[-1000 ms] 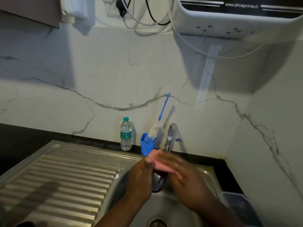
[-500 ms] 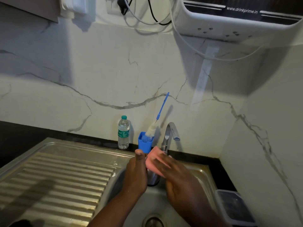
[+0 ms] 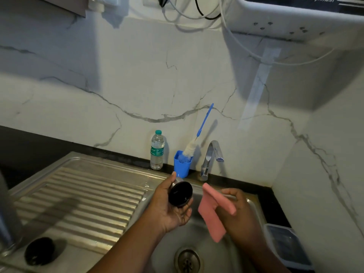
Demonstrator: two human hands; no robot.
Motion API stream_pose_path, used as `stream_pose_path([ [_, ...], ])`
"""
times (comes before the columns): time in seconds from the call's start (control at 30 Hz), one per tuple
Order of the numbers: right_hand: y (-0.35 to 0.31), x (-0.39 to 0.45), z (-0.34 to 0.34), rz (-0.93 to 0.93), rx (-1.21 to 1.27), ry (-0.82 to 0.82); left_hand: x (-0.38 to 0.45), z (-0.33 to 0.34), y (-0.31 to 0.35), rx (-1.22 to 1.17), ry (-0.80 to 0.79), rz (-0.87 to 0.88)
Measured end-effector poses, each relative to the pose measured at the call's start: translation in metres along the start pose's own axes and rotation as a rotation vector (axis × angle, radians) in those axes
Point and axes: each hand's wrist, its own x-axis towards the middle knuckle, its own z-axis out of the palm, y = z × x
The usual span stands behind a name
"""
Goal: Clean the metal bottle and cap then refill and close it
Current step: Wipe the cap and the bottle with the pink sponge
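My left hand (image 3: 167, 210) grips a round metal piece with a black face, which looks like the cap (image 3: 180, 194), over the sink basin (image 3: 250, 201). The black face is turned towards me. My right hand (image 3: 241, 215) pinches a folded pink cloth (image 3: 211, 211) just right of the cap, a small gap apart from it. A tall metal cylinder, likely the bottle (image 3: 6, 213), stands blurred at the left edge on the drainboard (image 3: 82, 194). A black round object (image 3: 39, 251) lies beside it.
Along the back wall are a plastic water bottle (image 3: 157, 149), a blue cup (image 3: 182, 164) holding a bottle brush (image 3: 203, 123), and the tap (image 3: 211, 154). The drain (image 3: 188, 261) is below my hands. A plastic container (image 3: 285, 247) sits right; a water purifier (image 3: 295, 16) hangs above.
The pink cloth was rubbing on the metal piece; now my right hand has drawn it off to the right. My left hand has turned the black face towards me.
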Motion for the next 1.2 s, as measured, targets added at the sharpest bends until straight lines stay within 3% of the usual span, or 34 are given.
stream_pose_path([
  [0.23,-0.048,-0.032,0.028,-0.374,-0.539,-0.130,0.002,0.018,-0.022,-0.077,-0.026,-0.093],
  [0.4,-0.039,-0.014,0.026,-0.346,-0.687,-0.313,0.000,0.014,-0.014,0.048,-0.079,0.055],
  [0.5,-0.025,-0.002,0.027,-0.554,-1.014,-0.213,-0.006,0.012,-0.010,0.189,-0.131,0.170],
  [0.57,-0.024,0.002,0.031,-0.581,-1.051,-0.132,-0.014,0.017,-0.015,0.282,-0.140,0.217],
  [0.7,-0.028,0.001,0.058,-0.360,-1.089,-0.213,-0.021,0.019,-0.019,0.326,-0.084,0.193],
  [0.8,-0.021,-0.009,0.079,-0.159,-0.879,-0.237,-0.022,0.012,-0.017,0.231,-0.067,0.143],
  [1.0,-0.049,-0.008,0.054,-0.065,-0.469,-0.392,-0.012,0.005,-0.016,0.269,-0.128,0.143],
  [1.1,-0.062,-0.006,0.032,0.330,0.184,-0.539,-0.009,0.000,-0.013,0.246,-0.278,0.110],
  [1.2,-0.056,-0.005,0.022,0.475,0.541,-0.561,-0.005,0.000,-0.006,0.382,-0.321,0.141],
])
